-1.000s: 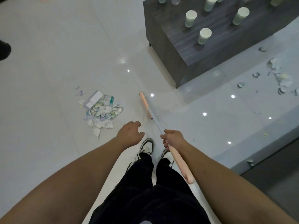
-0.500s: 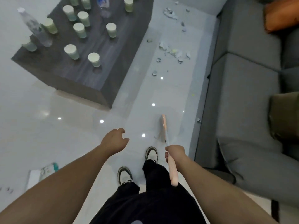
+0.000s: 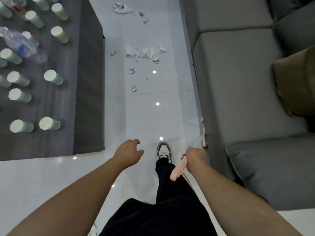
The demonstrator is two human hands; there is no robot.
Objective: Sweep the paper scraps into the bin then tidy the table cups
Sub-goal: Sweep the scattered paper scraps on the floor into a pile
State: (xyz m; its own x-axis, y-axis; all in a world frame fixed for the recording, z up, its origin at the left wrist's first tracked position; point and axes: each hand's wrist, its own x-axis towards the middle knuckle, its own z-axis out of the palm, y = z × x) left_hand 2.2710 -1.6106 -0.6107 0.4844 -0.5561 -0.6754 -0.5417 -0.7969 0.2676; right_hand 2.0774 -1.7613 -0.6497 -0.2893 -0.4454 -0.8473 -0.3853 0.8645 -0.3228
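My right hand (image 3: 195,155) grips the pink handle of a broom (image 3: 177,171); its blurred head lies low against the sofa base to the right. My left hand (image 3: 127,152) hangs over the floor with loosely curled fingers and holds nothing. Torn paper scraps (image 3: 143,52) lie scattered on the white tiles ahead, with a second patch of scraps (image 3: 121,9) farther off. Several pale green paper cups (image 3: 49,123) stand on the dark wooden table (image 3: 88,99) at the left.
A grey sofa (image 3: 247,82) with a brown cushion (image 3: 296,82) lines the right side, leaving a narrow aisle of tiles between it and the table. Clear plastic bottles (image 3: 20,43) lie among the cups. My shoe (image 3: 164,150) is on the floor between my hands.
The view has swung right from the swept scrap pile into the aisle between table and sofa. The broom in my right hand has swung right, toward the sofa base.
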